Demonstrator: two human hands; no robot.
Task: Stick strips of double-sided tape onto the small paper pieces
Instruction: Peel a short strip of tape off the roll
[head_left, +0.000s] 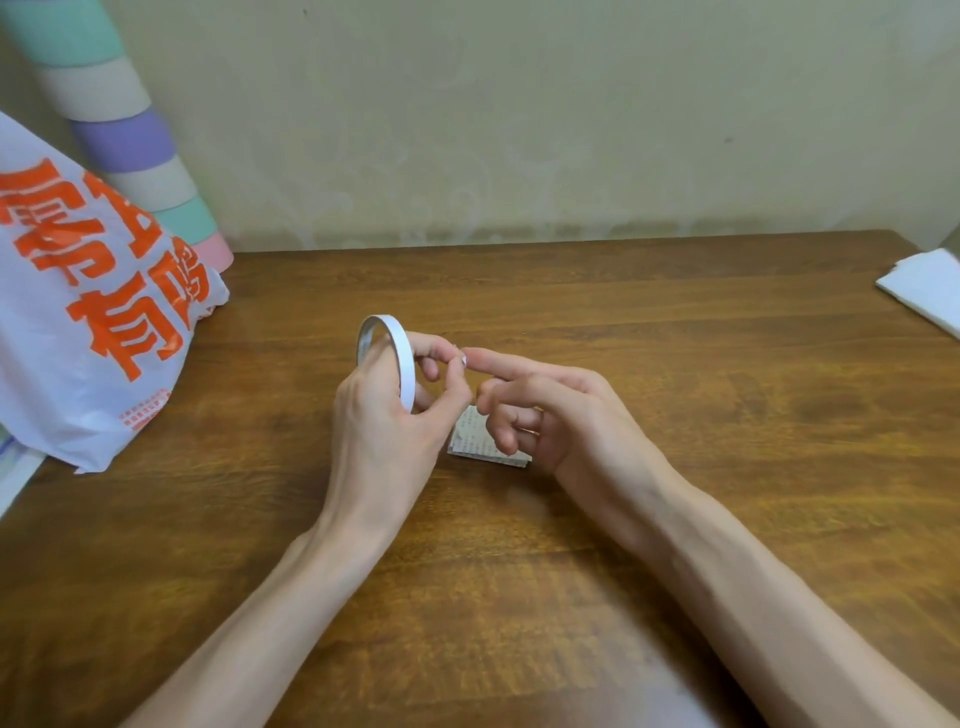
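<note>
My left hand grips a thin white roll of double-sided tape, holding it upright above the table. The roll's small white loose end sits at my left thumb tip. My right hand is right beside it, its straight index fingertip touching that loose end while the other fingers curl loosely and hold nothing. A small stack of printed paper pieces lies on the wooden table under both hands, partly hidden by my right fingers.
A white plastic bag with orange lettering stands at the left. Behind it a pastel-striped roll leans on the wall. White folded sheets lie at the far right edge of the table.
</note>
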